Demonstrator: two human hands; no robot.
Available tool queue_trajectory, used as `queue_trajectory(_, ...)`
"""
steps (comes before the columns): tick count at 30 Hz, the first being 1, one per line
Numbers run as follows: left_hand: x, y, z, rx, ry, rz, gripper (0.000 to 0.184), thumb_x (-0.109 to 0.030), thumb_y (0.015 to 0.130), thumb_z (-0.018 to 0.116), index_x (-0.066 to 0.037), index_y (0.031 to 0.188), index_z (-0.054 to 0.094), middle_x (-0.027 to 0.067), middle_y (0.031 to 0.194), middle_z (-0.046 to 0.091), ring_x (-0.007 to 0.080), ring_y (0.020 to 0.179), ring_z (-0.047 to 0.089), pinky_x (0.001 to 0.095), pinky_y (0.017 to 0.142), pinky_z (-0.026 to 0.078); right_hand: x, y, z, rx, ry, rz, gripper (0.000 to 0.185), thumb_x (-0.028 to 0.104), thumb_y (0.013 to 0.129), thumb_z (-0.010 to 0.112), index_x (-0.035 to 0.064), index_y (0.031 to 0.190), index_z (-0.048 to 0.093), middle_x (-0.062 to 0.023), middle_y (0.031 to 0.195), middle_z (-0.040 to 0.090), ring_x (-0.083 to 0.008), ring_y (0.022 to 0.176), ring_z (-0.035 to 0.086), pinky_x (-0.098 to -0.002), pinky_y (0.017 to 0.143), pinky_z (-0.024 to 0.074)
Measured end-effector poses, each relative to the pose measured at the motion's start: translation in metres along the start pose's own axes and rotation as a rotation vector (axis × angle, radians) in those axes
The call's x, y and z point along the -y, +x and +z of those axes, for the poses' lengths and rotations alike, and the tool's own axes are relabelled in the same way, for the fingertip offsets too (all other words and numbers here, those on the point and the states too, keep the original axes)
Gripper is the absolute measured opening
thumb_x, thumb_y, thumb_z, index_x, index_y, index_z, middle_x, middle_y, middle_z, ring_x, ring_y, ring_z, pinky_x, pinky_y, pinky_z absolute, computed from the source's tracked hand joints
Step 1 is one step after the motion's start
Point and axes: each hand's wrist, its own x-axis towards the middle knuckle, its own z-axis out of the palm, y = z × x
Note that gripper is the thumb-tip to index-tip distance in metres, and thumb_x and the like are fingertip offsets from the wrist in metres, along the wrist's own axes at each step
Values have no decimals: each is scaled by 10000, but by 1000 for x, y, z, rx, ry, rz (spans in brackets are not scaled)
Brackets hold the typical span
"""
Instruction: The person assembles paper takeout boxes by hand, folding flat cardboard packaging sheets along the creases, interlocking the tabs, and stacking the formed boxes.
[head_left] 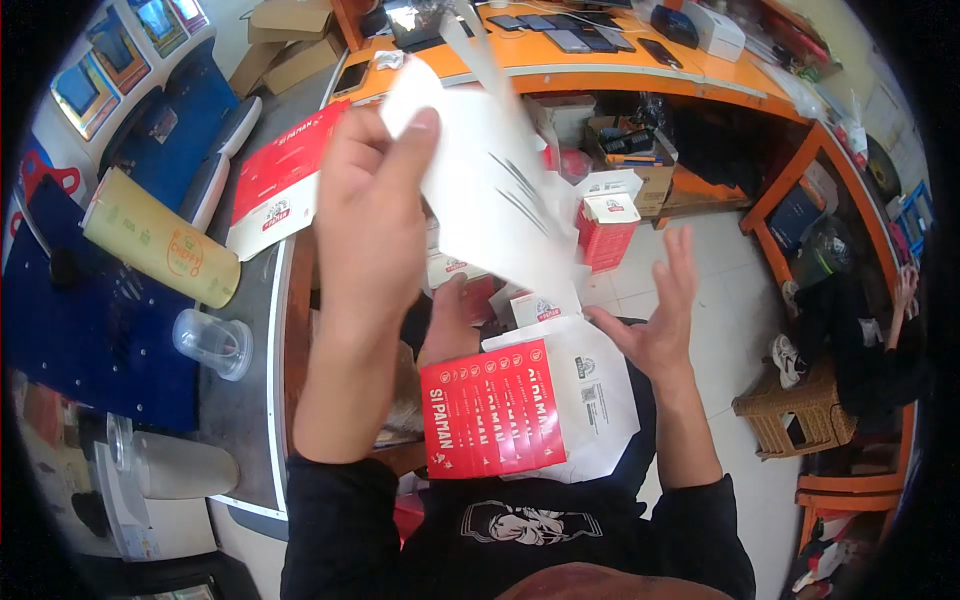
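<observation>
My left hand, raised at the centre left, pinches the edge of a white paper sheet with dark printed lines; part of the sheet is blurred. Lower right of it, my right hand has its fingers spread, with the thumb near the edge of a white printed sheet. Red printed cards reading "SI PAMAN" lie in my lap, overlapping that white sheet. Red and white boxes stand on the floor beyond.
On the left grey table are a red-and-white flattened box, a yellow cup and a clear plastic cup. An orange desk holds several phones. At the right, another person is near a woven stool.
</observation>
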Motion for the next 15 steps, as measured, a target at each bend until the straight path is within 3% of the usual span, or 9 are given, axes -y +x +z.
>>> queue_trajectory(1, 13, -1, -1, -19, -121, -123, 156, -151, 993, 648, -41, 935, 553, 47, 829, 656, 74, 689, 599, 235, 578, 463, -2, 2, -2, -12, -17, -43, 594, 245, 846, 809, 128, 1355, 526, -233, 1462, 507, -481, 1434, 373, -599, 1137, 285)
queue_trajectory(3, 47, 4, -21, 103, -290, -324, 218, -119, 983, 597, 43, 1129, 603, 161, 1037, 710, 224, 898, 722, 317, 783, 587, -17, -2, -14, 6, -60, -84, 591, 296, 872, 784, 135, 1374, 517, -240, 1508, 469, -496, 1441, 355, -643, 1147, 230)
queue_trajectory(4, 56, 2, -22, 117, -399, -425, 263, -123, 980, 597, 59, 1170, 597, 178, 1066, 710, 243, 931, 724, 327, 806, 589, -16, 1, -29, 49, -119, -153, 442, 274, 901, 727, 88, 1281, 602, -229, 1404, 581, -485, 1320, 520, -614, 1127, 314)
queue_trajectory(6, 72, -3, -20, 84, -558, -565, 194, -127, 986, 596, 27, 1104, 586, 165, 1051, 678, 246, 957, 709, 377, 868, 584, -5, -2, -49, 112, -21, -142, 329, 217, 890, 709, 47, 1167, 655, -216, 1264, 660, -466, 1159, 631, -568, 1038, 435)
queue_trajectory(7, 82, -6, -19, 148, -634, -573, 332, -234, 1035, 544, 50, 1206, 564, 158, 1120, 679, 269, 1071, 680, 429, 973, 539, -1, -2, -55, 142, 32, -134, 278, 188, 885, 700, 26, 1110, 681, -210, 1195, 700, -456, 1078, 686, -545, 993, 495)
queue_trajectory(8, 90, -13, -15, 202, -705, -459, 437, -314, 1052, 506, 52, 1290, 508, 180, 1246, 618, 285, 1174, 620, 450, 1036, 489, 7, 2, -48, 14, 73, -112, 191, 133, 839, 702, -23, 947, 708, -186, 979, 740, -385, 895, 747, -435, 811, 596)
queue_trajectory(9, 98, -22, -8, 253, -774, -341, 543, -395, 1069, 467, 54, 1374, 452, 201, 1371, 558, 301, 1278, 560, 471, 1099, 440, 8, 3, -52, -6, 99, -107, 184, 118, 844, 709, -31, 953, 706, -187, 967, 737, -373, 899, 749, -422, 788, 599)
queue_trajectory(12, 140, -41, 5, 280, -263, 98, 817, -550, 1041, 428, -6, 1570, 127, 205, 1642, 187, 334, 1476, 316, 480, 1199, 265, 23, -1, -69, -168, 121, 34, 185, 74, 848, 773, -47, 971, 706, -187, 925, 723, -321, 839, 748, -388, 723, 596)
queue_trajectory(15, 155, -39, 17, 403, 202, 457, 1086, -621, 950, 565, 2, 1595, -47, 218, 1667, 105, 354, 1518, 223, 474, 1230, 166, 21, -14, -90, -213, 377, 156, 343, 62, 905, 752, -36, 1206, 620, -140, 1084, 704, -224, 975, 688, -356, 869, 552)
